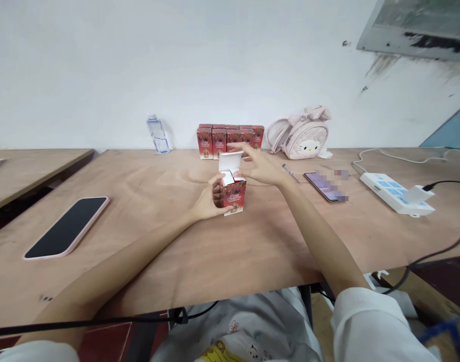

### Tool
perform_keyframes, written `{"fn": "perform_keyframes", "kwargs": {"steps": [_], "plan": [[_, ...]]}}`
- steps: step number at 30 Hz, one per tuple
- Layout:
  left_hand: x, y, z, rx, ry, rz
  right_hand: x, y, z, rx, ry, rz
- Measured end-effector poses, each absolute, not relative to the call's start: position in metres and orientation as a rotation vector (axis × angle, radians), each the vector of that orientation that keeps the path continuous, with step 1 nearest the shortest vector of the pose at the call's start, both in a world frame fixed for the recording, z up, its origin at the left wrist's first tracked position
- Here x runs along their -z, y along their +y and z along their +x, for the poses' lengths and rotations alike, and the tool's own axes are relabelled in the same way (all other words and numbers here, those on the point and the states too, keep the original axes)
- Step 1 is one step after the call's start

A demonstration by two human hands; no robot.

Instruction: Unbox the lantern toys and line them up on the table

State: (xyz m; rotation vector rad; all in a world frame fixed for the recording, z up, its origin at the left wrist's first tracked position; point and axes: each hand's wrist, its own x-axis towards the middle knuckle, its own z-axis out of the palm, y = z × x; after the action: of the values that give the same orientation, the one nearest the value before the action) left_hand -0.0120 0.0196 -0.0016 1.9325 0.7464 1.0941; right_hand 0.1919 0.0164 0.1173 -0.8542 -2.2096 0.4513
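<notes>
A small red carton with printed lettering [234, 195] stands upright on the wooden table in front of me, its white top lid raised and its side flaps up. My left hand [209, 200] is closed around the carton's left side, thumb low on the front and fingers up by the flap. Over the top right of the carton, my right hand [260, 165] has its fingers stretched out, some behind the raised lid [230, 161] and some by the flaps. Whether it touches the lid I cannot tell. The carton's inside is mostly hidden.
Against the wall are several similar red boxes [205, 143], a clear bottle [159, 134] and a pink bag [308, 141]. A pen [291, 173], a phone [322, 186] and a white power strip [392, 192] lie to the right. Another phone [67, 227] lies left on the table [169, 281].
</notes>
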Motion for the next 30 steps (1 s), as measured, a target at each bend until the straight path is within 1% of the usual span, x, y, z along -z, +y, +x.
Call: {"fn": "perform_keyframes", "kwargs": {"steps": [4,12,19,24,30], "plan": [[0.004,0.022,-0.011,-1.119,0.688,1.924,-0.124,0.010,0.187,-0.667,-2.278,-0.759],[0.008,0.023,-0.012,-1.123,0.665,1.989,-0.126,0.011,0.189,-0.767,-2.307,-0.834],[0.008,0.024,-0.012,-1.148,0.694,1.911,-0.128,0.009,0.188,-0.656,-2.360,-0.888],[0.003,0.023,-0.011,-1.110,0.663,1.867,-0.114,0.018,0.187,-0.539,-2.499,-0.880],[0.006,0.024,-0.012,-1.101,0.661,1.909,-0.094,0.007,0.173,-0.314,-2.484,-1.118]]}}
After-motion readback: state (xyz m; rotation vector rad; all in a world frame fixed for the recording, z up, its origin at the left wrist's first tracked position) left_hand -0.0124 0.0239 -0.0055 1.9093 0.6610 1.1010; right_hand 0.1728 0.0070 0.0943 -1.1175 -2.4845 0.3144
